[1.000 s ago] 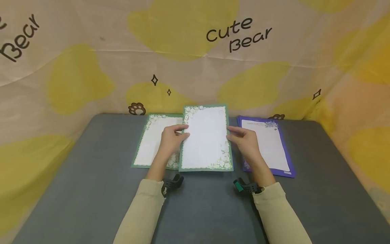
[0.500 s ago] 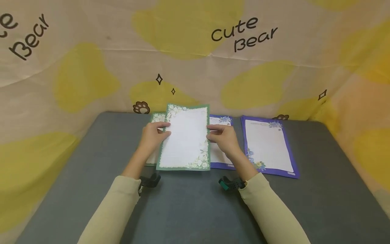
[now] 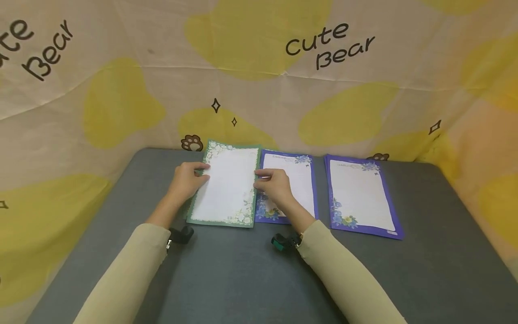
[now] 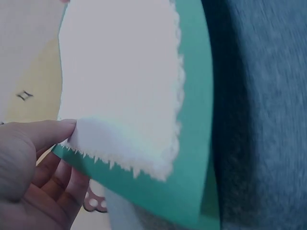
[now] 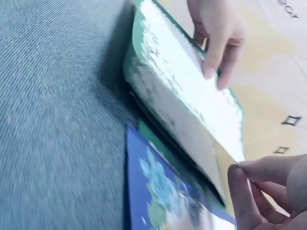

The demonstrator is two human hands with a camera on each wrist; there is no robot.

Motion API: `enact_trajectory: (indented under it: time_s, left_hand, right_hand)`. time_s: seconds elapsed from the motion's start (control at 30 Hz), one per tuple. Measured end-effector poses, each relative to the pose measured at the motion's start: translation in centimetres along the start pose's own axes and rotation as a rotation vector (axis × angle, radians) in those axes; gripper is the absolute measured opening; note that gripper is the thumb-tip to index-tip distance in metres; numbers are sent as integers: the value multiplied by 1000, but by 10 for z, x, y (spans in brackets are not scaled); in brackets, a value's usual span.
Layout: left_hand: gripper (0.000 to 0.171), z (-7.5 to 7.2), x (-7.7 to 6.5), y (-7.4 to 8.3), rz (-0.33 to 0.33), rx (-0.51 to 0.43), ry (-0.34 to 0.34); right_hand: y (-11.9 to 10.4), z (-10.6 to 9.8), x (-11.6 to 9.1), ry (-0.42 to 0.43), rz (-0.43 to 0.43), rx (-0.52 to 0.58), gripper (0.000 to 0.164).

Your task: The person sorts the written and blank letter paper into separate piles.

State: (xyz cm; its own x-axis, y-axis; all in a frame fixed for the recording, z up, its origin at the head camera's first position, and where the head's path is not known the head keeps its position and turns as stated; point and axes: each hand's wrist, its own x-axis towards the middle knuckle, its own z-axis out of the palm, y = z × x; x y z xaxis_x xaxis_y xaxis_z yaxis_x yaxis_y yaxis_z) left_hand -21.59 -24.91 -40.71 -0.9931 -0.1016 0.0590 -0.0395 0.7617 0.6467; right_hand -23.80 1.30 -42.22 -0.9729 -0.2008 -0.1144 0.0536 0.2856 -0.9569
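A sheet of paper [image 3: 226,189] with a green border and white flowers is held at its two long edges. My left hand [image 3: 186,182] pinches the left edge, thumb on the printed face in the left wrist view. My right hand [image 3: 275,185] pinches the opposite edge between thumb and fingers, as the right wrist view shows. The sheet is raised and slightly bowed above another green-bordered sheet [image 5: 152,137], which it mostly hides. To its right lies a purple-bordered sheet [image 3: 301,193] with blue flowers, partly covered by my right hand.
A small stack of purple-bordered sheets [image 3: 362,198] lies at the right, its edges slightly fanned. All the paper is near the back of the grey table [image 3: 238,279]. A printed cloth [image 3: 259,90] hangs directly behind the table.
Both hands have carried the green-bordered sheet leftward from the middle, over the other green-bordered sheet. The middle purple-bordered sheet has come into view. The head view has shifted slightly.
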Motion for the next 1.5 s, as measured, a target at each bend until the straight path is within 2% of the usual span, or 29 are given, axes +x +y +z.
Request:
enact_trajectory:
  time_s: [0.17,0.37,0.67,0.9,1.13,1.23,1.37,1.5]
  left_hand:
    - [34,0,3,-6,-23,14,2]
    - [34,1,5,-10,-38,29,0]
    - [36,6,9,-12,-81,86,-27]
    - [35,8,10,-16,-95,110,-26]
    - [39,10,10,-17,-120,140,-32]
    - [43,10,9,-17,-134,114,-18]
    - [46,7,8,-15,-136,51,2]
    - [47,3,9,-11,-137,27,-17]
  right_hand:
    - [1,11,4,29,-24,-79,36]
    - [2,18,10,23,1,-92,37]
    - [5,23,14,45,-7,-176,37]
    - [5,27,15,41,-58,-227,35]
    - [0,28,14,68,-49,-263,34]
    - [-4,25,9,49,-10,-233,38]
    - [-12,23,4,-46,56,-119,46]
    - [-15,25,5,-92,80,-38,48]
